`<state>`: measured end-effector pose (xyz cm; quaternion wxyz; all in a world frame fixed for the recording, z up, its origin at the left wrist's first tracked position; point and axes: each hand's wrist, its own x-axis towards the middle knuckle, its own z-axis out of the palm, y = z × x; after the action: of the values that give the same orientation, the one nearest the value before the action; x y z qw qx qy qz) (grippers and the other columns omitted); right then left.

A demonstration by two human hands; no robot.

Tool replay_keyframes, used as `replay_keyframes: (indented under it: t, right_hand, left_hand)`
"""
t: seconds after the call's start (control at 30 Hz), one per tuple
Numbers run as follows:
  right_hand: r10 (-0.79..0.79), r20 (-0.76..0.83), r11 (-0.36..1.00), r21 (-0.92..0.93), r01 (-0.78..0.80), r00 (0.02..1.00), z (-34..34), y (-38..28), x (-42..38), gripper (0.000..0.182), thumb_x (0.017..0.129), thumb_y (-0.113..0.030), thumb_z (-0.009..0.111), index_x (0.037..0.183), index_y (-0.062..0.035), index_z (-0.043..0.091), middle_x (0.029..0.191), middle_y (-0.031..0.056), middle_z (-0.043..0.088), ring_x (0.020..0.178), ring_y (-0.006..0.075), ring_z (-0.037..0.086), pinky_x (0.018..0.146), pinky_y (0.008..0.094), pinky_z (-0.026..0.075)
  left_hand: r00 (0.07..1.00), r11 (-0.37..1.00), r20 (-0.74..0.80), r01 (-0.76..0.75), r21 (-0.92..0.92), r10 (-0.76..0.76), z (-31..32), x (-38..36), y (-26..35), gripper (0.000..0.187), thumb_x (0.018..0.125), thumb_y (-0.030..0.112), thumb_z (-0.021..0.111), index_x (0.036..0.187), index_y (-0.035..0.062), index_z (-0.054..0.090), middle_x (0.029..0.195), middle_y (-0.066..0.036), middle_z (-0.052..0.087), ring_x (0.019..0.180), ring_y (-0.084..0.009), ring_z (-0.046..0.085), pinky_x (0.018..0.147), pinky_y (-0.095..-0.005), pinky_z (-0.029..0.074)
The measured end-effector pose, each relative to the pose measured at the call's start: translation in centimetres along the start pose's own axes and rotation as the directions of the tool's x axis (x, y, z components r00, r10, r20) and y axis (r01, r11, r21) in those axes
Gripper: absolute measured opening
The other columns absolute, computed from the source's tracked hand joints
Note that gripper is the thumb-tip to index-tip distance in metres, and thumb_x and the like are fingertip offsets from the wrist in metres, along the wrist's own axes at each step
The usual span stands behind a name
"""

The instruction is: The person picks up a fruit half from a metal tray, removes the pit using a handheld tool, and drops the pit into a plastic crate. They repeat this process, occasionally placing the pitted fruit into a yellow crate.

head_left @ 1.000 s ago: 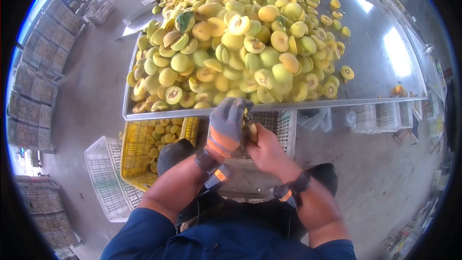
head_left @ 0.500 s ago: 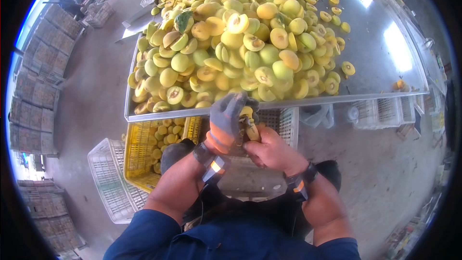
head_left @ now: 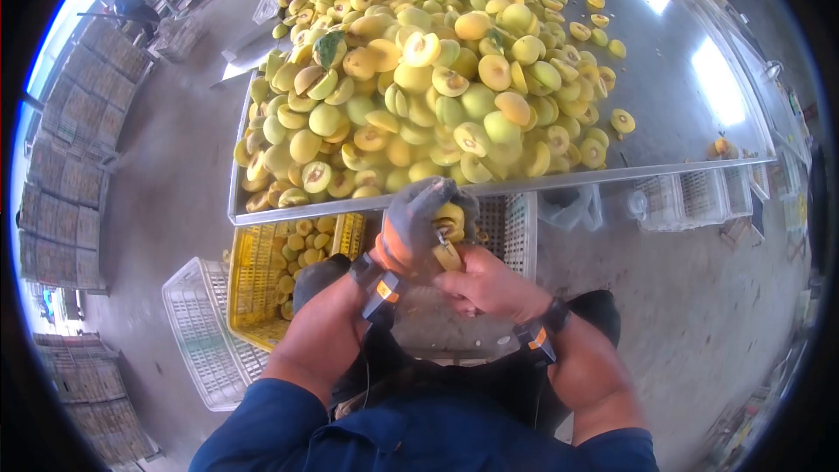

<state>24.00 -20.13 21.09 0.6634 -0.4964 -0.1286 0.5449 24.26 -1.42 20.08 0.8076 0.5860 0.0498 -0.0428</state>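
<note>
My left hand (head_left: 412, 220), in a grey and orange glove, is closed around a halved yellow peach (head_left: 451, 217) just in front of the metal table's near edge. The cut face with its dark middle is turned toward me. My bare right hand (head_left: 491, 283) grips a small yellow-handled tool (head_left: 447, 255). Its metal end meets the peach half; how deep it goes is hidden. Beyond my hands lies a large heap of halved peaches (head_left: 411, 96), many showing brown pits or hollows.
The metal table (head_left: 673, 92) has a raised rim. Below its left part stands a yellow crate (head_left: 249, 284) holding peach halves, beside a white crate (head_left: 197, 315). Another crate (head_left: 519, 236) is under my hands. More white baskets (head_left: 690, 201) and a plastic bag (head_left: 572, 210) lie right.
Both hands have come slightly lower, toward me. The peach half in my left hand is turned so that its cut face shows more, with the tool's metal end against it.
</note>
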Motion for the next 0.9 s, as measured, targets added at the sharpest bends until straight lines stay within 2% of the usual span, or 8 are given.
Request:
replay_keyframes:
  t: [0.23,0.33,0.4,0.47,0.53,0.6,0.7,0.9]
  right_hand:
    - [0.017,-0.142,0.914,-0.399,-0.073,0.99,-0.3,0.4,-1.9,0.009,0.103,-0.013,0.064,0.104,-0.0048,0.061,0.075,0.0014,0.058,0.058,0.0117,0.055,0.054,0.0327,0.043]
    - [-0.03,-0.199,0.794,-0.6,-0.098,0.979,-1.8,1.9,-1.3,0.018,0.099,-0.018,0.069,0.1,-0.001,0.062,0.079,0.0104,0.066,0.063,0.0215,0.062,0.06,0.0395,0.049]
    - [-0.206,-0.197,0.563,-0.825,-0.049,0.958,-3.9,5.0,0.0,0.025,0.097,-0.021,0.071,0.102,0.0023,0.064,0.085,0.018,0.071,0.07,0.0302,0.068,0.067,0.0439,0.053]
    - [-0.157,-0.209,0.636,-0.77,-0.063,0.965,-3.1,4.5,-0.3,0.033,0.095,-0.026,0.071,0.109,0.0043,0.066,0.095,0.0266,0.073,0.091,0.0431,0.07,0.082,0.0485,0.055]
    - [-0.161,-0.207,0.648,-0.76,-0.055,0.965,-2.3,4.2,-0.8,0.038,0.094,-0.028,0.072,0.112,0.0054,0.067,0.101,0.0312,0.074,0.102,0.0497,0.071,0.09,0.0511,0.056]
    - [-0.226,-0.193,0.605,-0.796,-0.018,0.955,-1.5,3.9,-0.9,0.037,0.095,-0.027,0.071,0.112,0.0056,0.066,0.102,0.0319,0.074,0.102,0.05,0.071,0.09,0.0518,0.056]
    - [-0.261,-0.204,0.641,-0.768,0.011,0.944,-0.7,2.4,-1.1,0.036,0.096,-0.026,0.072,0.111,0.0053,0.064,0.1,0.0296,0.073,0.097,0.0475,0.071,0.087,0.0501,0.055]
    - [-0.338,-0.225,0.602,-0.798,0.027,0.914,-0.9,0.9,-0.6,0.033,0.097,-0.025,0.069,0.104,0.0052,0.06,0.095,0.0325,0.072,0.096,0.0521,0.07,0.085,0.0542,0.055]
  left_hand:
    - [0.925,0.812,-0.05,-0.304,0.499,0.377,-2.9,0.3,-0.1,0.023,0.104,0.012,0.056,0.108,-0.0013,0.074,0.097,-0.016,0.076,0.084,-0.035,0.074,0.078,-0.0406,0.059]
    - [0.801,0.361,0.191,-0.451,0.817,0.568,-4.4,-2.5,2.9,0.025,0.105,0.012,0.059,0.118,-0.0008,0.074,0.109,-0.018,0.077,0.1,-0.0314,0.075,0.091,-0.039,0.058]
    - [0.658,0.093,0.169,-0.343,0.935,0.734,-8.6,-4.2,0.8,0.023,0.105,0.011,0.062,0.12,-0.0007,0.075,0.111,-0.016,0.077,0.1,-0.0297,0.075,0.093,-0.0358,0.057]
    - [0.655,-0.015,0.094,-0.125,0.992,0.75,-13.3,-7.4,0.3,0.02,0.104,0.01,0.066,0.118,-0.0007,0.077,0.114,-0.015,0.078,0.103,-0.0303,0.074,0.096,-0.0377,0.058]
    - [0.774,0.927,-0.568,-0.064,0.369,0.279,-14.4,-10.4,3.6,0.02,0.102,0.008,0.07,0.119,0.0014,0.077,0.119,-0.014,0.077,0.11,-0.0312,0.073,0.098,-0.0409,0.057]
    - [0.712,0.875,-0.625,0.031,0.484,0.32,-18.7,-12.1,4.1,0.022,0.1,0.012,0.075,0.119,0.0037,0.078,0.122,-0.015,0.076,0.116,-0.032,0.071,0.099,-0.0409,0.057]
    - [0.645,0.166,-0.354,0.335,0.927,0.677,-18.1,-12.2,6.0,0.031,0.096,0.017,0.081,0.123,0.004,0.077,0.121,-0.015,0.075,0.115,-0.0321,0.071,0.098,-0.0395,0.057]
    - [0.692,0.206,-0.036,-0.164,0.965,0.721,-8.1,1.3,11.3,0.042,0.097,0.012,0.078,0.138,0.0051,0.07,0.129,-0.017,0.073,0.118,-0.0265,0.073,0.101,-0.035,0.057]
